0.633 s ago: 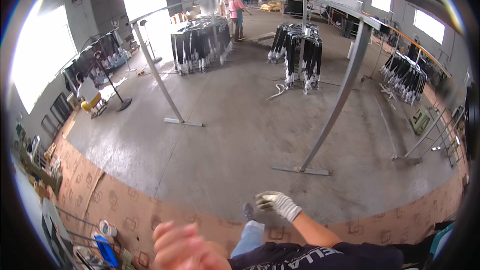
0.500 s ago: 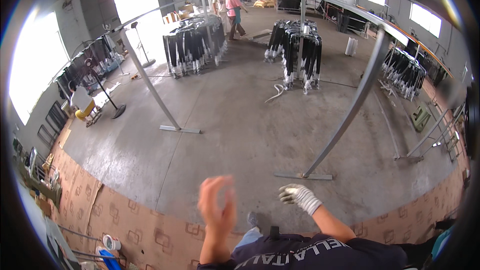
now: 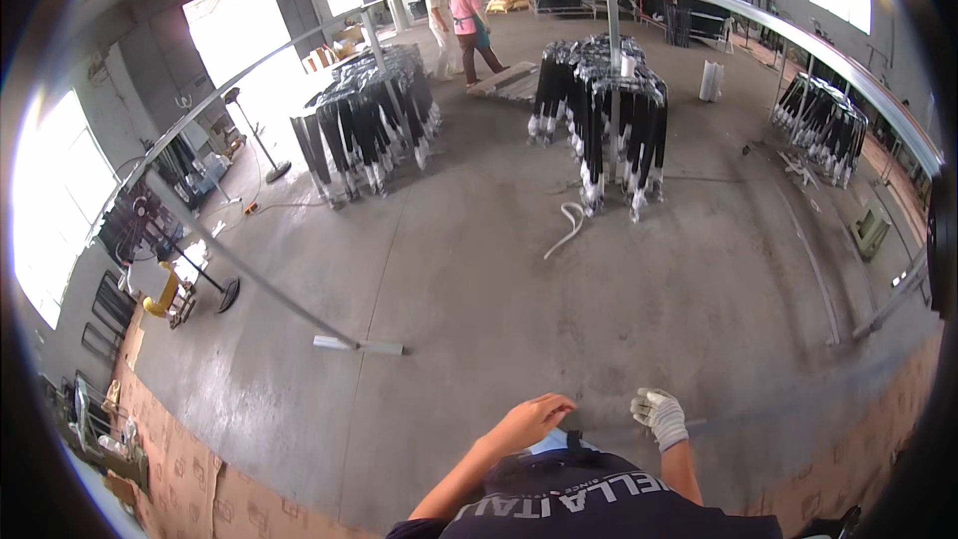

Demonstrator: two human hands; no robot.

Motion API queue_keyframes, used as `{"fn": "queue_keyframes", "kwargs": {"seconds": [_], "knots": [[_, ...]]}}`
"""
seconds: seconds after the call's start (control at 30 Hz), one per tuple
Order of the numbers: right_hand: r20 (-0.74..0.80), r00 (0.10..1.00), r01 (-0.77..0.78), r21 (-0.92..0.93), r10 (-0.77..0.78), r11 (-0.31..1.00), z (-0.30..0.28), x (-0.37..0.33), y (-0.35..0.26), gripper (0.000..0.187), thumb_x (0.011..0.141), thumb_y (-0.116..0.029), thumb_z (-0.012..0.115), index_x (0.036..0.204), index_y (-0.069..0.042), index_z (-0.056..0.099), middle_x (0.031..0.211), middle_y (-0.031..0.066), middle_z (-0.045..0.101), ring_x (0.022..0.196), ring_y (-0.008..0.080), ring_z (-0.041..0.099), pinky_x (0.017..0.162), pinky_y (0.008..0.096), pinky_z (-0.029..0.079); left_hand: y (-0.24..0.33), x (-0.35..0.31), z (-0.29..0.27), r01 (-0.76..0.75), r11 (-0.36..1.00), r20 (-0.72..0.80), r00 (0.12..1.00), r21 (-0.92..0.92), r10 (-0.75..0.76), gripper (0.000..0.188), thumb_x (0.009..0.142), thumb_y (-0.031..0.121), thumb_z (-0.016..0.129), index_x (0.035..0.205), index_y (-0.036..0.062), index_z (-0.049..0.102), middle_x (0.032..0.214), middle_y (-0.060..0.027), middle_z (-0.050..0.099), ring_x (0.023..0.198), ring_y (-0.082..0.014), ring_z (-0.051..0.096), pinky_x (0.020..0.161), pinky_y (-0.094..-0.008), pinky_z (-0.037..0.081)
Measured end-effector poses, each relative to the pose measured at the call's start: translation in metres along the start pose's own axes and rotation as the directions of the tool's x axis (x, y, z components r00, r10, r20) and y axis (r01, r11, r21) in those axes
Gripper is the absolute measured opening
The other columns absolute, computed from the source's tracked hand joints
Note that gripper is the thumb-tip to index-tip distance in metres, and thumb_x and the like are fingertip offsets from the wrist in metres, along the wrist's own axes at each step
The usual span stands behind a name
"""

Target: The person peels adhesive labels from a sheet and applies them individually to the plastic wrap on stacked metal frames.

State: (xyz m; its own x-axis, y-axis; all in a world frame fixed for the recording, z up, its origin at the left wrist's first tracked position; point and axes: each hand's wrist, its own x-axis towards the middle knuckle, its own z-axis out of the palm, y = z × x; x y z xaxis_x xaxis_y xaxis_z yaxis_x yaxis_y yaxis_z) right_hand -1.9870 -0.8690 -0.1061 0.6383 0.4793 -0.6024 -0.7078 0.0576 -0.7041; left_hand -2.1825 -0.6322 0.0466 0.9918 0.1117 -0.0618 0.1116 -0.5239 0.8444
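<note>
My left hand (image 3: pixel 534 421) is bare. It reaches across the front of my dark shirt, fingers stretched to the right and nothing seen in them. A white knitted work glove with a ribbed cuff covers my right hand (image 3: pixel 660 417). Its fingers are loosely bent and apart, with nothing visible between them. Both hands are in front of my body above the grey floor (image 3: pixel 469 309), apart from each other. Nearest on the left is a slanting metal rack post (image 3: pixel 249 269) with a flat foot (image 3: pixel 359 345); neither hand touches it.
Long black pieces in clear plastic hang in a left bundle (image 3: pixel 364 120) and a middle bundle (image 3: pixel 609 115). A white curled strip (image 3: pixel 570 230) lies before the middle one. Two people (image 3: pixel 464 25) stand behind; another sits by a standing fan (image 3: pixel 205 274). A metal rail (image 3: pixel 798 32) runs right.
I have moved forward; the hanging bundles look nearer and the right post has left view. My left hand has dropped from upright to across my body. The two people have turned and shifted slightly.
</note>
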Motion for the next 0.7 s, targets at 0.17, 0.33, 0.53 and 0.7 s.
{"fn": "queue_keyframes", "kwargs": {"seconds": [0.17,0.33,0.53,0.7], "knots": [[0.132,0.982,0.127,0.067,-0.135,0.990,0.170,0.151,-0.117,0.016,0.079,-0.012,0.059,0.091,-0.001,0.059,0.076,0.0086,0.060,0.067,0.0172,0.060,0.059,0.0288,0.050,-0.065,0.081,-0.117,0.112,0.992,-0.200,0.975,0.063,-0.098,0.021,0.084,0.010,0.047,0.103,0.0053,0.055,0.098,-0.0102,0.059,0.086,-0.0233,0.059,0.076,-0.0322,0.046],[0.452,0.862,0.352,-0.203,-0.232,0.914,0.322,0.211,-0.195,0.017,0.083,-0.012,0.054,0.097,-0.005,0.060,0.087,0.0058,0.063,0.077,0.0133,0.061,0.069,0.0240,0.048,-0.158,0.185,-0.168,-0.026,0.852,-0.416,0.880,-0.523,-0.229,0.024,0.087,0.009,0.048,0.109,0.0019,0.051,0.096,-0.0069,0.059,0.086,-0.0157,0.057,0.078,-0.0274,0.044],[0.687,0.476,0.867,-0.473,-0.549,0.158,0.441,0.298,-0.242,0.044,0.082,-0.028,0.054,0.121,-0.011,0.046,0.123,0.0137,0.046,0.119,0.0258,0.039,0.098,0.0360,0.030,-0.214,0.391,-0.229,-0.046,0.273,-0.126,0.950,-0.961,-0.284,0.052,0.086,0.039,0.050,0.123,0.0050,0.038,0.121,-0.0104,0.045,0.107,-0.0204,0.047,0.089,-0.0344,0.041],[0.525,0.421,0.822,-0.566,-0.739,0.066,0.492,0.409,-0.340,0.043,0.081,-0.026,0.055,0.119,-0.010,0.048,0.122,0.0132,0.048,0.116,0.0286,0.042,0.097,0.0358,0.032,-0.246,0.565,-0.305,0.139,-0.123,0.113,0.973,-0.983,0.201,0.064,0.075,0.047,0.060,0.120,0.0036,0.042,0.119,-0.0133,0.047,0.108,-0.0264,0.047,0.092,-0.0408,0.039]]}}
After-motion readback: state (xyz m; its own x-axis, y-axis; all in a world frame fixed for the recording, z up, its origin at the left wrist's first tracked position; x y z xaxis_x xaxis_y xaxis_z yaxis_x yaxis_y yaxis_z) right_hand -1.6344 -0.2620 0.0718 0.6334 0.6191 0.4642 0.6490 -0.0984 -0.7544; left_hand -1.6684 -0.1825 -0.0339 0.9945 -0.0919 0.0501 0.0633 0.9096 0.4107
